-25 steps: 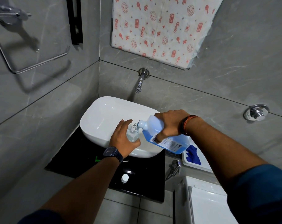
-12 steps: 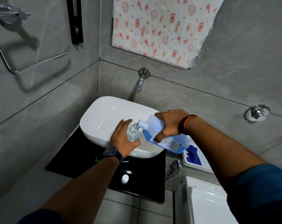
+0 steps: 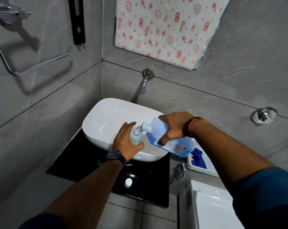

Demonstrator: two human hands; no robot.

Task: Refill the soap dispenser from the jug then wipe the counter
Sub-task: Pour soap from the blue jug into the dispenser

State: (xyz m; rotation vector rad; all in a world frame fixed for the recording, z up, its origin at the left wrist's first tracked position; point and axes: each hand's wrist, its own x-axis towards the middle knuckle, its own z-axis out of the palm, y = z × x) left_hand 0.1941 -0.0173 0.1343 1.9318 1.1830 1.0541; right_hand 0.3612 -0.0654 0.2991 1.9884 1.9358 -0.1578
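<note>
Pouring goes on over the basin, hardly a thing changed

Far left on the grey tiled wall hangs a chrome towel ring (image 3: 32, 66), with a black bar (image 3: 77, 22) fixed upright near the corner. Below them a black counter (image 3: 74, 162) carries the white basin (image 3: 107, 116); a small green object (image 3: 99, 162) lies on the counter just beside the left wrist, too small to identify.

The left hand (image 3: 126, 142), with a dark watch (image 3: 115, 157) on its wrist, wraps curled fingers and thumb round the clear soap dispenser (image 3: 136, 136), holding it over the near right part of the basin. Whether the bottle rests on the rim cannot be told. Its neck is open, and a white cap (image 3: 128, 182) sits on the counter nearer the person.

The jug (image 3: 178, 147) is tipped down to the left, its spout touching the dispenser's neck, blue liquid lying along its lower side. The right hand (image 3: 174, 126) grips the jug from above, fingers curled over its body, a red thread band (image 3: 192, 125) on the wrist.

Against the views of half a second and a second ago, both hands, the jug's tilt and the dispenser's place are the same; only the camera has drifted a touch.

A wall tap (image 3: 144, 83) juts out above the basin, under a sheet (image 3: 164, 30) printed in red. Right of the jug a blue cloth (image 3: 197, 158) lies in a white tray (image 3: 206, 169), and a chrome valve (image 3: 264, 115) sits on the right wall
</note>
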